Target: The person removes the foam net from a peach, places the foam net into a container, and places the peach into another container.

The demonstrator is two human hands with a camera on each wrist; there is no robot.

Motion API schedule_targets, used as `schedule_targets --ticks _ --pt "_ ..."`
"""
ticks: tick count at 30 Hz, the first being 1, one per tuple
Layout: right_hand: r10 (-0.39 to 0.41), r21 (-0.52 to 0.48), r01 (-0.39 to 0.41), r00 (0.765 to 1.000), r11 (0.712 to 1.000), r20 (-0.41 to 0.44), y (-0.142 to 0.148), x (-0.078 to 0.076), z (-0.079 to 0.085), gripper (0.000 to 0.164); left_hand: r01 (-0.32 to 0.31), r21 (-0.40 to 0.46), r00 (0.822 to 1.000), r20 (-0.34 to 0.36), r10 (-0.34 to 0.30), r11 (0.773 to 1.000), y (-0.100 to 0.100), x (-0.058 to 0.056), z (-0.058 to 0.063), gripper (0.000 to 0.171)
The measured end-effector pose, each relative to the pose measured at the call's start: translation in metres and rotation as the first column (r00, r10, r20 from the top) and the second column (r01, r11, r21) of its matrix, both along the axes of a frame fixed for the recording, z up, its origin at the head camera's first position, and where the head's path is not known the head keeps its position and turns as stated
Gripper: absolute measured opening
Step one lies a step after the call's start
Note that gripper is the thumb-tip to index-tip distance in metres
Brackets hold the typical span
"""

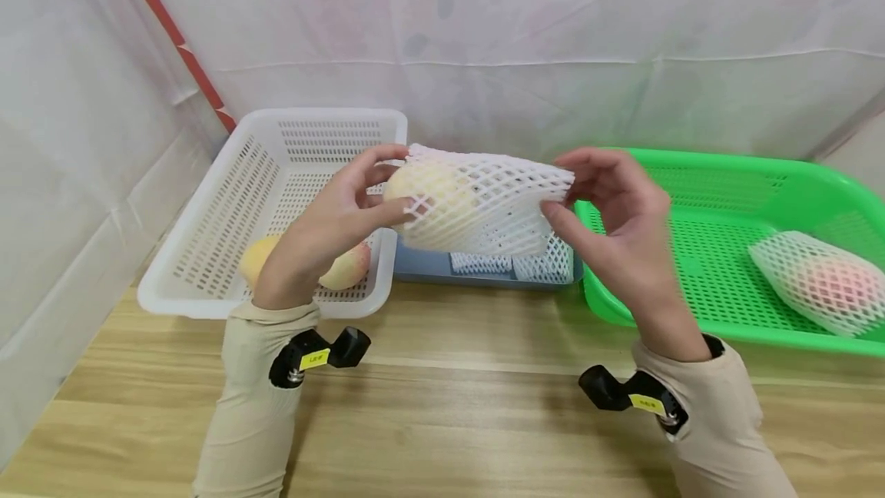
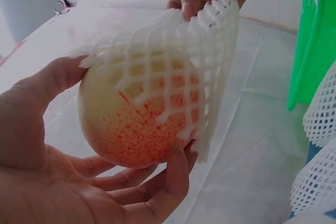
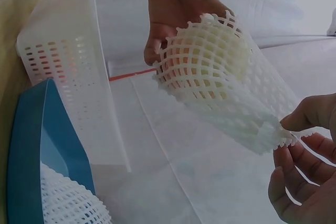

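Observation:
A yellow peach with red speckles (image 2: 131,124) sits partly inside a white foam net sleeve (image 1: 508,202), held up over the table between both hands. My left hand (image 1: 332,214) grips the peach and the sleeve's left rim, thumb and fingers on opposite sides of the fruit. In the left wrist view the net's toothed edge crosses the peach, and its near part is bare. My right hand (image 1: 622,221) pinches the narrow right end of the sleeve between thumb and fingers, as the right wrist view also shows.
A white basket (image 1: 187,252) at left holds more peaches (image 1: 346,267). Behind the raised sleeve, a blue tray (image 1: 425,267) contains folded foam nets (image 1: 546,263). The green basket (image 1: 698,252) at right has a netted peach (image 1: 826,283). All stand on a wooden table (image 1: 442,406).

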State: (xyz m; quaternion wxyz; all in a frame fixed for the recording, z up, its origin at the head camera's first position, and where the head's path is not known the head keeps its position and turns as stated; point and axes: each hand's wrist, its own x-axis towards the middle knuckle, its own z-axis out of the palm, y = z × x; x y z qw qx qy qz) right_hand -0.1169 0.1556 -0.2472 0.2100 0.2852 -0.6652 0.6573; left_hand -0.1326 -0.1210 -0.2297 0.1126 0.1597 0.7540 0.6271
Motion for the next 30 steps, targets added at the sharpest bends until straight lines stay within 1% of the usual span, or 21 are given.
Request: schedule_targets --ticks 4,6,9,13,16,19,24,30 --pt "-0.027 0.009 0.027 1.000 1.000 0.002 0.004 0.000 0.001 0.035 -0.040 -0.012 0.999 0.021 0.041 0.999 -0.003 0.003 0.004 0.056" --pt "-0.051 0.027 0.052 0.999 0.998 -0.003 0.006 0.001 0.001 0.034 -0.060 -0.013 0.998 0.025 0.060 0.998 -0.005 0.004 0.005 0.056" --pt "-0.101 0.075 0.103 0.994 0.992 -0.030 0.006 0.002 0.002 0.032 -0.090 0.007 0.996 0.029 0.090 0.996 -0.009 0.004 0.006 0.056" --pt "-0.181 0.170 0.194 0.979 0.966 -0.092 0.004 0.002 0.002 0.032 -0.135 0.018 0.991 0.009 0.135 0.991 -0.017 0.005 0.007 0.055" --pt "-0.222 0.216 0.245 0.967 0.945 -0.129 0.004 0.002 0.001 0.031 -0.160 0.011 0.987 -0.029 0.160 0.987 -0.023 0.005 0.008 0.053" --pt "-0.230 0.222 0.256 0.963 0.941 -0.136 0.004 0.001 -0.001 0.031 -0.168 0.011 0.985 -0.047 0.168 0.986 -0.025 0.004 0.009 0.052" --pt "-0.233 0.228 0.262 0.961 0.938 -0.147 0.005 -0.002 -0.003 0.029 -0.164 0.006 0.986 -0.040 0.164 0.987 -0.024 0.004 0.011 0.052" --pt "-0.251 0.245 0.286 0.954 0.926 -0.165 0.005 -0.004 -0.004 0.028 -0.180 0.007 0.983 -0.043 0.181 0.984 -0.025 0.005 0.012 0.052"
